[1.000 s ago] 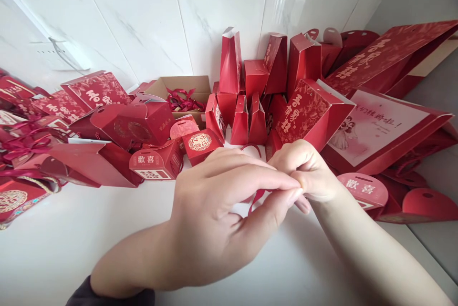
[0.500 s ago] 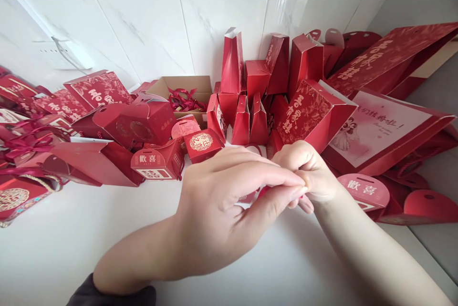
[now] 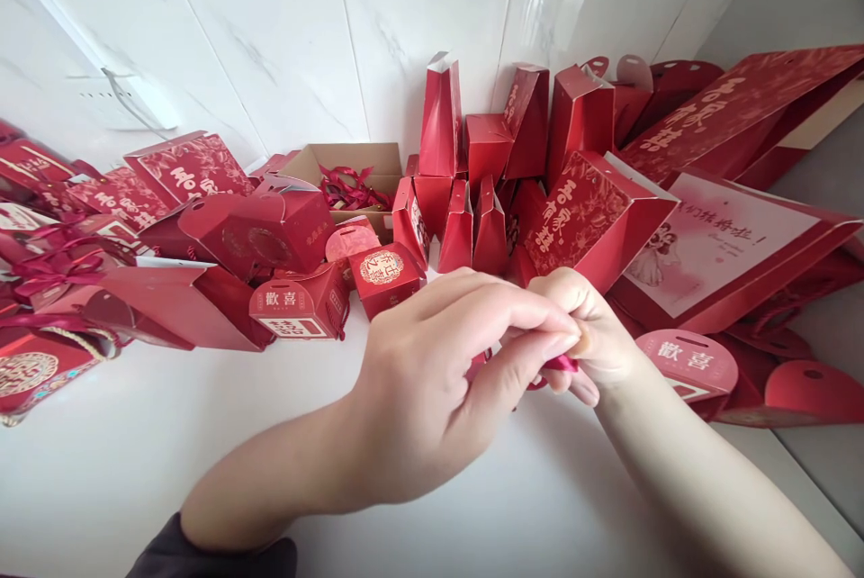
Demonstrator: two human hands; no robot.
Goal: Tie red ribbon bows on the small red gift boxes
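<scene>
One glossy, crimson fabric ribbon (image 3: 562, 364), bunched and mostly hidden, was held pinched between the left grip (image 3: 438, 371) and the right grip (image 3: 594, 326), its visible fold just below the left thumb tip. One open brown cardboard box (image 3: 384, 159) and two red, arch-topped, white-lettered boxes (image 3: 297, 308) were seen around.

Shiny cloth, smooth paper
Ribbon (image 3: 562, 364) looks like satin; right bags (image 3: 598, 218), smooth paper; far carton (image 3: 351, 155), matt cardboard; far wall (image 3: 418, 2), glossy; near table (image 3: 270, 416), smooth.
</scene>
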